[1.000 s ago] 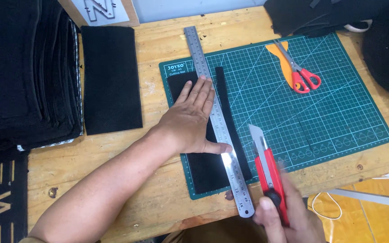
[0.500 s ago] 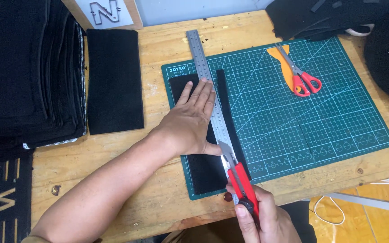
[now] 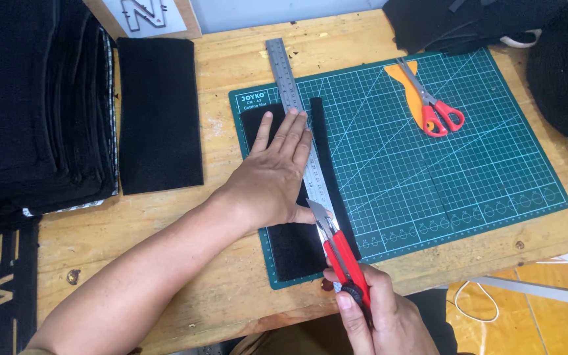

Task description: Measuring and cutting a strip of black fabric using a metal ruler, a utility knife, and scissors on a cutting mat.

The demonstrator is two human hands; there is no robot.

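Ruler axis: steel ruler (image 3: 304, 141) laid lengthwise over black felt (image 3: 290, 243), away from the body.
Left hand (image 3: 274, 177): flat, pressed on ruler.
Right hand (image 3: 379, 315): grip closed on red cutter (image 3: 340, 253), blade at near end.

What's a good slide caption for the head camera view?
Left hand pins a steel ruler over black fabric while right hand draws a red utility knife along it.

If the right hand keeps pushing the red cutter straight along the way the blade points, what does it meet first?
The right hand aims the red cutter up along the steel ruler, over the black fabric strip. The blade tip seems to sit close by the thumb of the left hand, so that thumb probably comes first; the depth is unclear.
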